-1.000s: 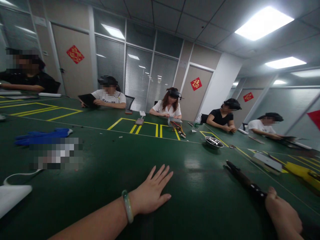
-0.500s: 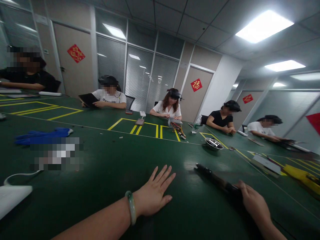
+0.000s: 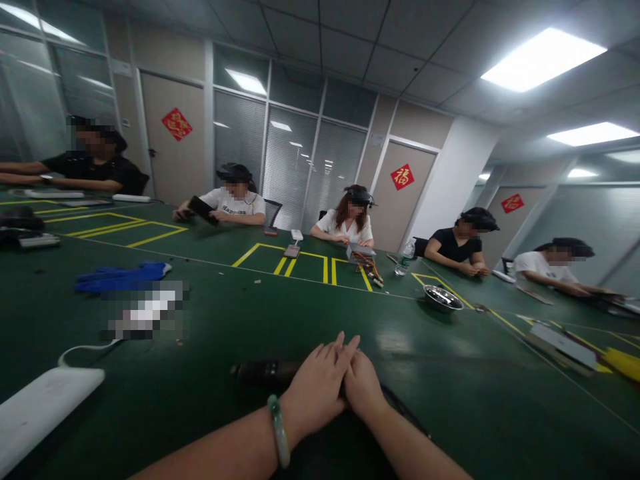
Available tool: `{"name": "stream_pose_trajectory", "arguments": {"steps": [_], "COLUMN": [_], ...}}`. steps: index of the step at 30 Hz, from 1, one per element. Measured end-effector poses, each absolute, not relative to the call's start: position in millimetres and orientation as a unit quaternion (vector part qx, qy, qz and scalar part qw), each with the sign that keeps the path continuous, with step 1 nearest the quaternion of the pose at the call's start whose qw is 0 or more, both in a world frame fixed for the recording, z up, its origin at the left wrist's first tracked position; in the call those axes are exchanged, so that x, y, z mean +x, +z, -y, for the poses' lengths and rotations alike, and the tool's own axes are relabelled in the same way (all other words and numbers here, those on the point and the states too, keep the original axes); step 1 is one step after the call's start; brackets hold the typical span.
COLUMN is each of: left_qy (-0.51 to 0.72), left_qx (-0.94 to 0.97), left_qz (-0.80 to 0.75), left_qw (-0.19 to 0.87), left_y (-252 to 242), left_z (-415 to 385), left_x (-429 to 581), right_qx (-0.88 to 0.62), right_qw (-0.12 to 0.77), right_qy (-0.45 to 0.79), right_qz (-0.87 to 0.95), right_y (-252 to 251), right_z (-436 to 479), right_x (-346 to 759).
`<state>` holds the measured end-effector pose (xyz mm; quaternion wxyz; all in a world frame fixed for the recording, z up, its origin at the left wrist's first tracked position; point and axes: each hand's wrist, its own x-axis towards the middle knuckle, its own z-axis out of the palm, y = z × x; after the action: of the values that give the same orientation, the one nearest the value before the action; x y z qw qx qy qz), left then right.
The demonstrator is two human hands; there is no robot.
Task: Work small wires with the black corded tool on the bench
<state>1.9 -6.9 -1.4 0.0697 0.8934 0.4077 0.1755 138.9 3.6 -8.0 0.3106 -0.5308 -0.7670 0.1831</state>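
Hands meet low in the middle of the head view, on a dark green worktop (image 3: 465,380). The left hand (image 3: 317,387), with a pale green bangle (image 3: 279,430) on its wrist, lies with its fingers (image 3: 345,350) straight and pressed together, spread flat over the right hand (image 3: 364,388) and over a black rod-shaped tool (image 3: 260,372). The tool lies flat on the worktop. Its free end sticks out to the left of the hands, and the rest is hidden under them. The right hand's fingers are covered by the left, so I cannot tell whether they close round the tool.

Left of the tool's end is a bare strip of worktop, then a flat white device (image 3: 45,413) with a white cable (image 3: 85,348) near the left edge of the picture. Blue gloves (image 3: 120,279) lie farther back on that side. To the right of the hands the surface is bare and glossy as far as a steel bowl (image 3: 443,298), which stands well apart beside yellow tape lines (image 3: 325,267). A water bottle (image 3: 405,257) stands beyond the bowl. Other people sit along the far edge, each with hands on their own marked section. The near edge of the worktop falls below the picture.
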Motion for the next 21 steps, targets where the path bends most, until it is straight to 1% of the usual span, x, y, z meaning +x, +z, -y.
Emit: {"name": "stream_pose_trajectory", "arguments": {"steps": [2, 4, 6, 8, 12, 14, 17, 21], "left_qy": [0.171, 0.178, 0.185, 0.187, 0.183, 0.182, 0.177, 0.171], "left_qx": [0.888, 0.888, 0.888, 0.892, 0.904, 0.904, 0.903, 0.898], "left_qz": [-0.42, -0.418, -0.415, -0.405, -0.383, -0.383, -0.391, -0.405], "left_qw": [0.073, 0.073, 0.073, 0.067, 0.053, 0.05, 0.034, 0.02], "left_y": [-1, 0, 1, 2, 3, 3, 5, 7], "left_z": [6, 6, 7, 9, 13, 15, 17, 17], "left_x": [1, 1, 2, 3, 3, 3, 4, 6], "right_qx": [-0.524, -0.543, -0.581, -0.63, -0.678, -0.673, -0.689, -0.689], "right_qw": [0.316, 0.305, 0.272, 0.222, 0.084, 0.045, 0.021, 0.03], "right_qy": [0.17, 0.101, 0.022, -0.003, 0.087, 0.125, 0.145, 0.2], "right_qz": [0.772, 0.776, 0.767, 0.745, 0.725, 0.728, 0.71, 0.696], "right_y": [-4, 3, 13, 21, 29, 30, 31, 31], "right_z": [-2, 6, 18, 32, 53, 58, 62, 67], "right_x": [139, 149, 166, 186, 222, 230, 231, 229]}}
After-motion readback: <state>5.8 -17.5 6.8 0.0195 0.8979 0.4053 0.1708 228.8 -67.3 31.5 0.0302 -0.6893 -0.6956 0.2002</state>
